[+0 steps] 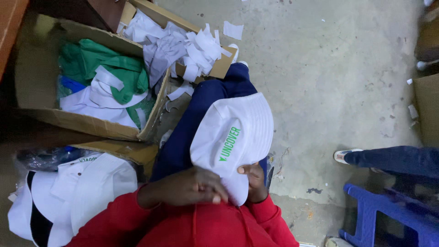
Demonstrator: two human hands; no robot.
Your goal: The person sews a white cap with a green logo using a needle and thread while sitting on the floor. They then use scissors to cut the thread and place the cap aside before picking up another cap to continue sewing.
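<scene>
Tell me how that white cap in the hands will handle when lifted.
The white cap probably feels light: fingers alone hold it by one edge. Its crown keeps a rounded shape, so likely semi-stiff. Being fabric, it is unlikely to slip.

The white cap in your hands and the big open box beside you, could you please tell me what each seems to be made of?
White cap: seemingly woven cotton-like fabric, matte; stitched rows across its brim, soft folds. Both left hand and right hand grip it. Open box: corrugated cardboard, plain brown, with bent flaps and raw edges.

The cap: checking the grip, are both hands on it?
Yes, the left hand and right hand both grip the white cap at its near edge.
</scene>
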